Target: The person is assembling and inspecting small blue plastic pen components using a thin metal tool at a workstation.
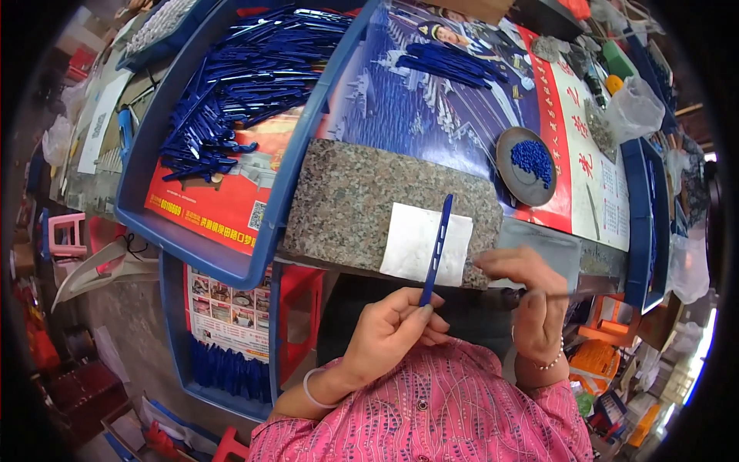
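one blue strip [436,248] at frame centre, pinched upright in the left hand [389,331] over one white sheet [408,245] on one granite slab [362,204]. right hand [531,296] grips one thin tool [573,294] at the slab's lower right edge. two blue trays [146,146] of strips fill the upper left.

You have two hands in view, left hand [389,327] and right hand [531,296], with one blue strip [436,248] held. One granite slab [362,204], one white paper square [419,242], one round dish [526,165] far right, two blue trays [150,138], strips inside too many to count.
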Demonstrator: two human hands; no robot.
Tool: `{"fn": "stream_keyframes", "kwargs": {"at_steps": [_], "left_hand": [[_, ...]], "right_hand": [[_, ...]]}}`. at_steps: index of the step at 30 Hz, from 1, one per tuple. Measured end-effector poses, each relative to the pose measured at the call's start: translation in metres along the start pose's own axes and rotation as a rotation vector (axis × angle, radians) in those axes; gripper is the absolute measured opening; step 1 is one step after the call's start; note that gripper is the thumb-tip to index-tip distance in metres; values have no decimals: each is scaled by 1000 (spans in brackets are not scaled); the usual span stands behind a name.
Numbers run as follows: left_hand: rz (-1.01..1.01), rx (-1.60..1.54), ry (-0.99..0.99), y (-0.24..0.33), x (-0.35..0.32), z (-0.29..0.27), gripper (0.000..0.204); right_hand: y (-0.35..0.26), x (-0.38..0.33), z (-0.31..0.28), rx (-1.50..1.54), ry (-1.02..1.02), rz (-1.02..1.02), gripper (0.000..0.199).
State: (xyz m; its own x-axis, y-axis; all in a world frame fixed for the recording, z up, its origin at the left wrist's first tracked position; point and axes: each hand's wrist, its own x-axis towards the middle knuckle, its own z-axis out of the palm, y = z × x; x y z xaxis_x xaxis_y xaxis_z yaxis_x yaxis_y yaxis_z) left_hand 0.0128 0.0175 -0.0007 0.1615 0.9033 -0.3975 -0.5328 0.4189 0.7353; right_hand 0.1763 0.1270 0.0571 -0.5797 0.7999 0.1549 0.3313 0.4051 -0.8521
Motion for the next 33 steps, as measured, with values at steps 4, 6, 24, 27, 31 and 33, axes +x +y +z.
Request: {"fn": "stream_keyframes", "kwargs": {"at_steps": [4,6,24,27,31,33], "left_hand": [[-108,-82,36,-2,7,-8,22],[-128,-102,45,-3,10,-12,22],[-195,-136,10,0,17,-16,18],[-208,-120,19,0,17,-15,19],[-197,-100,32,2,17,-15,20],[-211,-107,30,3,18,-14,20]], "right_hand": [[-10,0,4,-120,-26,-182,45],[-13,-3,8,-20,-89,-81,44],[-6,20,28,-14,-183,4,40],[-9,13,22,1,-125,52,38],[-8,2,21,46,62,86,53],[-12,0,19,52,87,117,52]]}}
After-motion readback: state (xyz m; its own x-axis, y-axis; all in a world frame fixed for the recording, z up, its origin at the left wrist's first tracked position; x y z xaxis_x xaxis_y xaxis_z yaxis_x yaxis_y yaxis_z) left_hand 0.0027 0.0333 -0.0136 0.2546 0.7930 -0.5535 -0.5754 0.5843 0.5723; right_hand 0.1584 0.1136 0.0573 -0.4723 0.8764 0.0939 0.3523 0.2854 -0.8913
